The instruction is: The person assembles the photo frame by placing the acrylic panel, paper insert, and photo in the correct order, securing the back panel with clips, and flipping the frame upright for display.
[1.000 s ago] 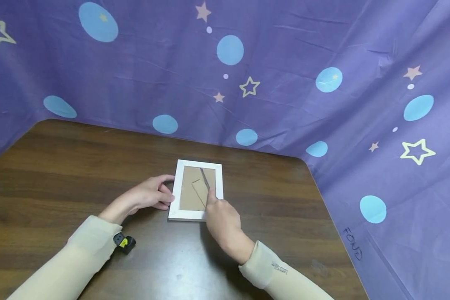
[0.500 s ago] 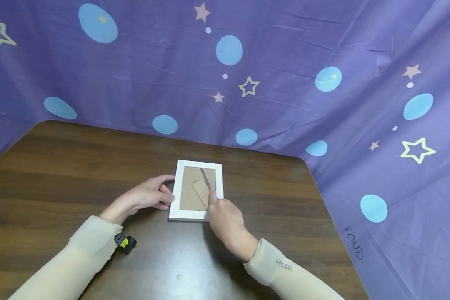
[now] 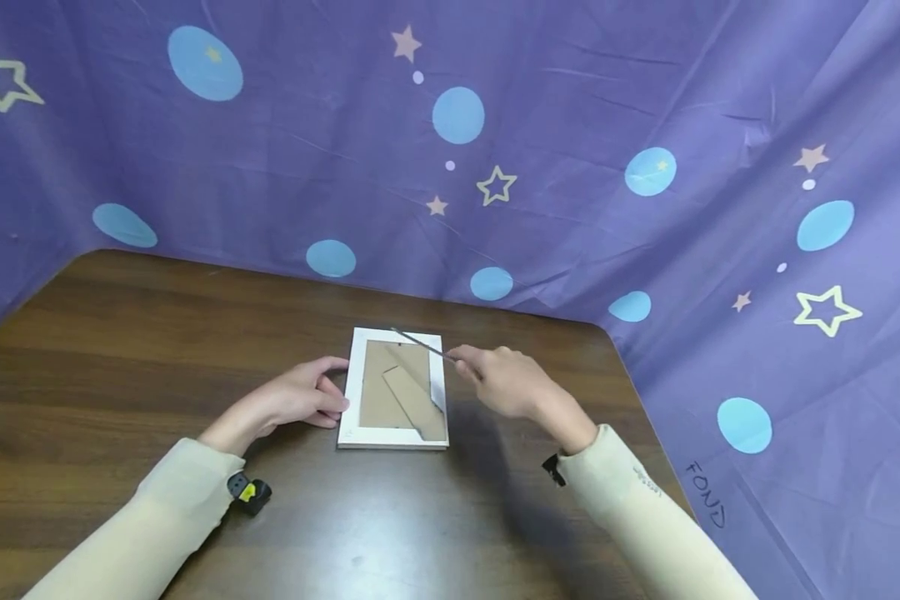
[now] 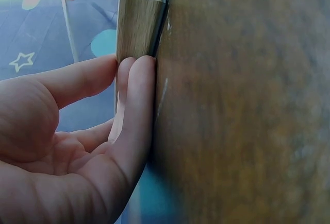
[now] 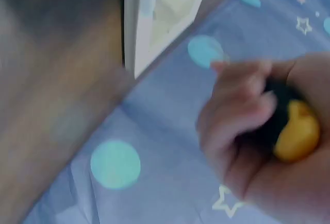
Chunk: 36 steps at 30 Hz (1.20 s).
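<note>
A white picture frame (image 3: 355, 383) lies on the table with its cardboard back (image 3: 378, 396) facing up; a stand flap shows in the cardboard. My left hand (image 3: 300, 396) holds the frame's left side. In the left wrist view its fingers (image 4: 139, 95) lie along the wooden side edge (image 4: 136, 26). My right hand (image 3: 506, 379) grips a screwdriver by its black and yellow handle (image 5: 296, 134), off the frame's right side. The thin shaft (image 3: 423, 343) slants over the frame's upper right part. Whether its tip touches the frame, I cannot tell.
The brown wooden table (image 3: 195, 333) extends around the frame on all sides. A purple curtain (image 3: 555, 108) with stars and blue spots hangs behind the table and along its right side. Black straps (image 3: 249, 492) sit at the wrists.
My right hand has moved right and away from me, off the frame's lower right part, taking the screwdriver along. The shaft now slants more crosswise. My left hand keeps its hold.
</note>
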Available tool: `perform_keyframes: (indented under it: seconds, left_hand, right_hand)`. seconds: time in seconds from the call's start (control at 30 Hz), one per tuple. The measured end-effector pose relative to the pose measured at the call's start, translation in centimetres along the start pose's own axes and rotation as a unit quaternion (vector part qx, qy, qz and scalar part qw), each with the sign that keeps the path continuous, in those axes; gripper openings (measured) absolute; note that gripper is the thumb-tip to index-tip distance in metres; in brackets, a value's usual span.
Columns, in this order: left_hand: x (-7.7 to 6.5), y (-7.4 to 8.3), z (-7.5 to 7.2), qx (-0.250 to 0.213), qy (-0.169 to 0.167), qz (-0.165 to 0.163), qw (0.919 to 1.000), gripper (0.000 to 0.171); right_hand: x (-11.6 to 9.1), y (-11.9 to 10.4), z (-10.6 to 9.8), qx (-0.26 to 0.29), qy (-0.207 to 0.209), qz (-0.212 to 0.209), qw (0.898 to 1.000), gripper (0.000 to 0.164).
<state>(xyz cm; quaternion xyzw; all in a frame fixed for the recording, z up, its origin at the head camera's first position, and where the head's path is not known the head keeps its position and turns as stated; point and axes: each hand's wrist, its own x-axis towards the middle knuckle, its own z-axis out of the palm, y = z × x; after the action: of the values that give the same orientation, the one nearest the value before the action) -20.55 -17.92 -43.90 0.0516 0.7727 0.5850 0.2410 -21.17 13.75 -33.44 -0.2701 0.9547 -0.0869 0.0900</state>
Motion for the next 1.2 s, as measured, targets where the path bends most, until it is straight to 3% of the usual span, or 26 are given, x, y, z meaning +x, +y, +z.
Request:
perform_keyframes:
  seconds: [0.17,0.27,0.47,0.73,1.2]
  left_hand:
    - [0.0,0.1,0.0,0.0,0.0,-0.001,1.0,0.084]
    - [-0.1,0.0,0.0,0.002,0.002,-0.004,1.0,0.084]
    - [-0.1,-0.1,0.2,-0.001,-0.002,-0.005,1.0,0.084]
    - [0.0,-0.1,0.1,-0.002,-0.002,-0.002,1.0,0.084]
    - [0.1,-0.1,0.0,-0.004,-0.003,-0.003,1.0,0.084]
  right_hand:
    - [0.7,1.4,-3.2,0.045,-0.081,-0.058,0.994,0.023]
    - [1.6,1.6,-4.4,0.041,-0.103,-0.088,0.99,0.022]
    - [3.0,1.7,-5.7,0.013,-0.102,-0.108,0.989,0.022]
    - [4.8,-0.5,-7.4,0.002,-0.117,-0.14,0.983,0.016]
    - [6.8,-2.6,-8.1,-0.035,-0.12,-0.133,0.983,0.023]
